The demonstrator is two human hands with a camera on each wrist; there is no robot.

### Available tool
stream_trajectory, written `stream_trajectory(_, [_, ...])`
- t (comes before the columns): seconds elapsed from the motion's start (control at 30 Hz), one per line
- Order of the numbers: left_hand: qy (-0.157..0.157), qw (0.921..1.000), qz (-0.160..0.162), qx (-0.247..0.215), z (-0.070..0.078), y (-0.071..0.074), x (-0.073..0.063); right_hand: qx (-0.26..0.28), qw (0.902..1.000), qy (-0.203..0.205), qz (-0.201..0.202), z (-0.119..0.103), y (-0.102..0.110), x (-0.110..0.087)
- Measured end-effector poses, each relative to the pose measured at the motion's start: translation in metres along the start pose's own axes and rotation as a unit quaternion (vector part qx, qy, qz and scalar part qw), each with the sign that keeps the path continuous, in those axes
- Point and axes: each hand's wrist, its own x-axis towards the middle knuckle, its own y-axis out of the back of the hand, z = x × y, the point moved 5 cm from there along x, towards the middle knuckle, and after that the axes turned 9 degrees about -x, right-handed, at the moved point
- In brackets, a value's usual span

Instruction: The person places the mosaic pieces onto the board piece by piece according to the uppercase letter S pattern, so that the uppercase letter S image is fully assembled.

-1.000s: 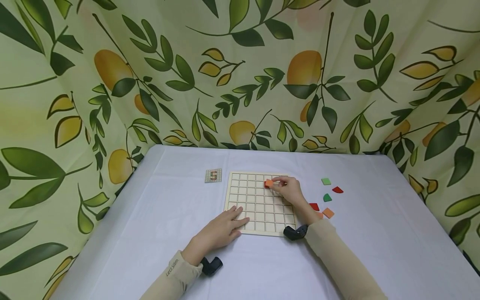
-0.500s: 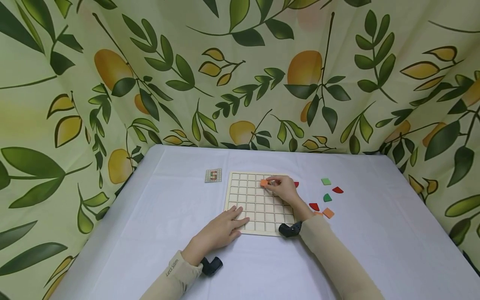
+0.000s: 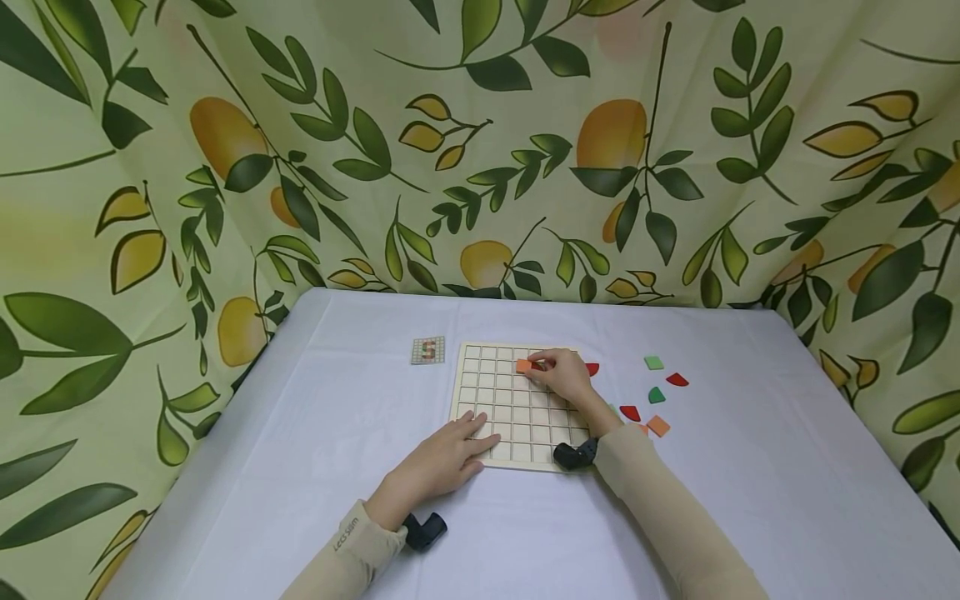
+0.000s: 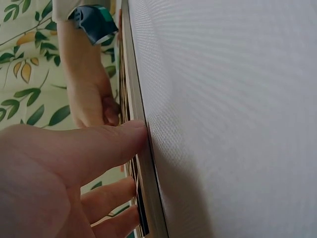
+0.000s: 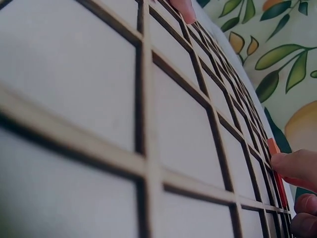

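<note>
The gridded wooden board (image 3: 512, 429) lies on the white cloth. My right hand (image 3: 567, 377) is over its upper part, pinching an orange square tile (image 3: 523, 366) between thumb and fingertips. A red piece (image 3: 537, 366) lies just right of that tile, partly under the fingers. In the right wrist view the orange tile (image 5: 273, 146) stands slightly raised at the thumb, with the red piece (image 5: 281, 191) below it. My left hand (image 3: 442, 457) rests with spread fingers on the board's lower left corner; its thumb (image 4: 124, 141) touches the board's edge in the left wrist view.
A small pattern card (image 3: 428, 351) lies left of the board. To the right are loose pieces: a light green square (image 3: 654, 363), a green quarter-round (image 3: 657, 395), red ones (image 3: 677, 379) and orange squares (image 3: 658, 426). A leaf-print curtain (image 3: 480, 167) hangs behind the table.
My right hand has moved slightly left with the orange tile, from over the red piece to its left side. Another red piece at the board's right edge has come into view. My left hand stays still.
</note>
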Motion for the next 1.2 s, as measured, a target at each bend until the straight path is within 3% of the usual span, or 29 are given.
stream_trajectory(0.8, [-0.006,1.0,0.006,0.004,0.0013,-0.0008,0.0008,-0.031,0.9987,-0.025,-0.032,-0.0003,-0.0026,0.0024])
stream_trajectory(1.2, [-0.006,1.0,0.005,-0.001,0.0017,-0.0005,0.0006,-0.008,1.0,0.002,-0.002,0.002,0.0,-0.0014])
